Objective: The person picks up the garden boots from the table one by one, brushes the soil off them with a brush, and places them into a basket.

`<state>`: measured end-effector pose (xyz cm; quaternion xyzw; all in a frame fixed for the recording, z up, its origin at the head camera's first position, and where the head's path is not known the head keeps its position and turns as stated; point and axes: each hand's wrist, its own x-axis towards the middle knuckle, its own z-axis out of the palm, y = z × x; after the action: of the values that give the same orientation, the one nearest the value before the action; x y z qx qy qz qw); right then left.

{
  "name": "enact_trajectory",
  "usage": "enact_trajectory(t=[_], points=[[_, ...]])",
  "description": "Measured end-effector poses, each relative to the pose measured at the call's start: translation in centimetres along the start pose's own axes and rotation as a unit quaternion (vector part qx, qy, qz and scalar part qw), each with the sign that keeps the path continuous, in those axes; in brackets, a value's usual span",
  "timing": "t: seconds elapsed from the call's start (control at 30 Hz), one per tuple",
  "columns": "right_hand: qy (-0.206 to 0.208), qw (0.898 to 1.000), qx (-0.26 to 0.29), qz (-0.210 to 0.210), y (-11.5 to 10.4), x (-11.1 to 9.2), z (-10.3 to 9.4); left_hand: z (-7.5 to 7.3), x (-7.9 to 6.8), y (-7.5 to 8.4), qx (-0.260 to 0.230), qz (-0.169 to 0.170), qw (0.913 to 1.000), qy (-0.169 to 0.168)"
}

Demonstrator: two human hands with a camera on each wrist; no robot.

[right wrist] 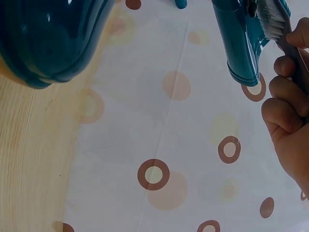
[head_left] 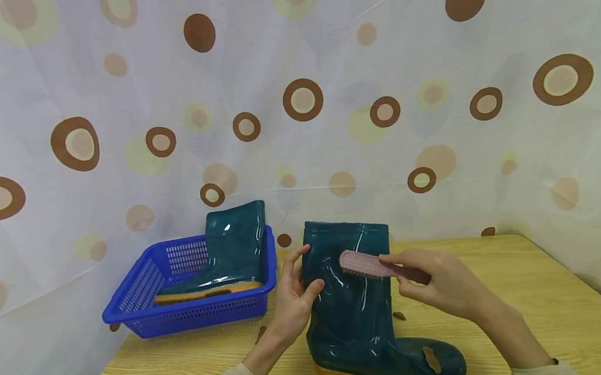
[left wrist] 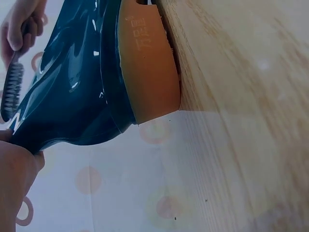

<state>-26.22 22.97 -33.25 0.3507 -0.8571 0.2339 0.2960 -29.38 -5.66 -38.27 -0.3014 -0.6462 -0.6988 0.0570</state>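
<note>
A dark green rubber boot (head_left: 350,319) with an orange sole (left wrist: 149,67) stands upright on the wooden table, its toe to the right. My left hand (head_left: 291,303) holds the shaft at its left side, thumb across the surface. In my right hand (head_left: 446,282) is a pink-backed brush (head_left: 365,263), gripped by its dark handle. The brush's bristles (right wrist: 271,20) face the upper shaft; whether they touch it I cannot tell. A brown patch (head_left: 431,359) lies on the boot's toe.
At the left, a blue plastic basket (head_left: 194,321) holds a second green boot (head_left: 236,245). Small brown bits (head_left: 398,316) lie on the table (head_left: 527,311) near the standing boot. Behind the table hangs a white curtain (head_left: 279,48) with brown and yellow circles.
</note>
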Motion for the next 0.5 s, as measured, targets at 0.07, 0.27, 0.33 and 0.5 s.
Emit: enact_trajectory(t=[0.07, 0.27, 0.33, 0.5], points=[[-0.007, 1.0, 0.005, 0.004, 0.0, -0.02, 0.01, 0.06, 0.03, -0.01, 0.004, -0.003, 1.0, 0.004], [-0.026, 0.999, 0.017, 0.011, -0.09, -0.16, -0.09, 0.2, -0.04, -0.01, 0.01, -0.001, 0.9999, 0.009], [-0.032, 0.999, 0.019, 0.011, -0.12, -0.17, -0.11, 0.24, -0.05, -0.01, 0.01, -0.001, 0.9999, 0.013], [-0.031, 0.999, 0.018, 0.005, -0.2, -0.14, -0.2, 0.26, 0.01, -0.04, 0.009, 0.001, 0.9996, 0.027]])
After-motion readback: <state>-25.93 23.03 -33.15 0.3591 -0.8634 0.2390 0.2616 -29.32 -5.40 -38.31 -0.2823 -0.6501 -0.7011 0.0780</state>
